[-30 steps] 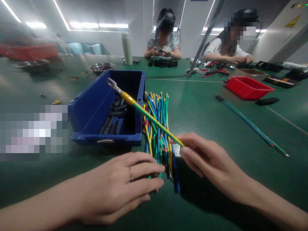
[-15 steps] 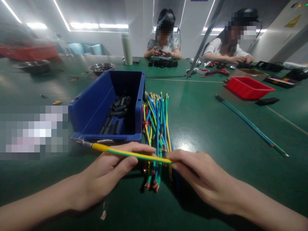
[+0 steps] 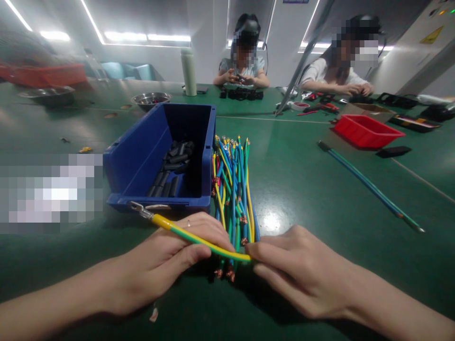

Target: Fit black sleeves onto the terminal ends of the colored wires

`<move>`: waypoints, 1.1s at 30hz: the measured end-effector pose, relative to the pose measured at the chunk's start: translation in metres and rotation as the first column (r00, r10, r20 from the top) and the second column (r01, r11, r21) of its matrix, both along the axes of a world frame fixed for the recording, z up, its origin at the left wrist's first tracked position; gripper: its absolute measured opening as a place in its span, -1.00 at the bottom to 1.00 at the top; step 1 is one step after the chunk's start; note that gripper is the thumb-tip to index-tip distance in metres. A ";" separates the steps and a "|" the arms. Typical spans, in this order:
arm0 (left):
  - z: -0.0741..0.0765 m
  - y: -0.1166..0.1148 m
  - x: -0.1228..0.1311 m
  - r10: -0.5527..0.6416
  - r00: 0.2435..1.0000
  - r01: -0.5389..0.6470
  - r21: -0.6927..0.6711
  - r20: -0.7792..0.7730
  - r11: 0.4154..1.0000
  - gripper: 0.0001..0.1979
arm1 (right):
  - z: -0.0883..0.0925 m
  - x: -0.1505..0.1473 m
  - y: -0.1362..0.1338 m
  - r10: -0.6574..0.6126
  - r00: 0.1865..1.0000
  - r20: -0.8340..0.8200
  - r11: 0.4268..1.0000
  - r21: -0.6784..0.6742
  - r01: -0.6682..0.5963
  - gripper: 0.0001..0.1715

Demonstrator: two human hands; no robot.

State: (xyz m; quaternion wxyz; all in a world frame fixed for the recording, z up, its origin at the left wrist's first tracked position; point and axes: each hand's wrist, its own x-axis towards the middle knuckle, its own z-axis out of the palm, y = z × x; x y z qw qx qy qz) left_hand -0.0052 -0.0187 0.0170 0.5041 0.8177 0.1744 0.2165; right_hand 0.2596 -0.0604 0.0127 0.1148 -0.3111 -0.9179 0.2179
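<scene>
Both hands hold one yellow-green wire (image 3: 199, 240) low over the green table. My left hand (image 3: 167, 258) pinches its middle between thumb and fingers. My right hand (image 3: 298, 267) grips its right end with closed fingers. The wire's left end carries a yellow sleeve and a metal ring terminal (image 3: 138, 208), which points toward the front lip of the blue bin (image 3: 142, 156). Under and beyond the hands lies a bundle of blue, green and yellow wires (image 3: 232, 189) with copper ends. Black sleeves (image 3: 172, 168) lie inside the bin.
A long green-blue cable (image 3: 369, 184) lies on the table at right, with a red tray (image 3: 366, 130) behind it. Two other people sit at the far side among tools. A metal bowl (image 3: 151, 99) and a pale bottle (image 3: 188, 71) stand further back.
The wire has swung down from pointing over the bin to lying across both hands. My left hand has left the bundle and taken hold of the wire's middle.
</scene>
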 end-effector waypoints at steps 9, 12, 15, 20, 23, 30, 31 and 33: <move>0.000 -0.004 -0.006 0.030 0.994 -0.027 0.032 -0.100 0.999 -0.61 | -0.002 0.003 0.004 -0.166 0.976 -0.143 0.904 0.373 0.209 -0.57; -0.003 -0.005 -0.009 0.156 0.986 -0.155 0.027 -0.052 0.988 -0.61 | 0.002 0.006 0.006 -0.182 0.976 -0.118 0.878 0.429 0.215 -0.58; -0.006 -0.006 -0.008 0.223 0.975 -0.223 0.028 0.011 0.974 -0.65 | 0.003 0.007 0.006 -0.191 0.978 -0.085 0.852 0.480 0.208 -0.60; -0.005 -0.006 -0.004 0.233 0.971 -0.235 0.029 0.046 0.972 -0.68 | 0.001 0.007 0.004 -0.123 0.990 -0.066 0.870 0.474 0.140 -0.70; -0.005 -0.007 -0.004 0.264 0.964 -0.265 0.038 0.038 0.963 -0.65 | 0.002 0.008 0.004 -0.141 0.985 -0.095 0.842 0.511 0.170 -0.74; -0.007 -0.009 -0.004 0.246 0.952 -0.177 -0.328 0.182 0.928 -0.67 | 0.001 0.009 0.005 -0.192 0.971 -0.142 0.770 0.591 0.239 -0.73; -0.006 -0.009 -0.004 0.249 0.951 -0.177 -0.340 0.182 0.924 -0.67 | 0.001 0.010 0.005 -0.185 0.974 -0.133 0.774 0.590 0.228 -0.70; -0.005 -0.009 -0.003 0.273 0.951 -0.229 -0.259 0.146 0.938 -0.66 | 0.000 0.011 0.005 -0.160 0.981 -0.110 0.776 0.601 0.194 -0.66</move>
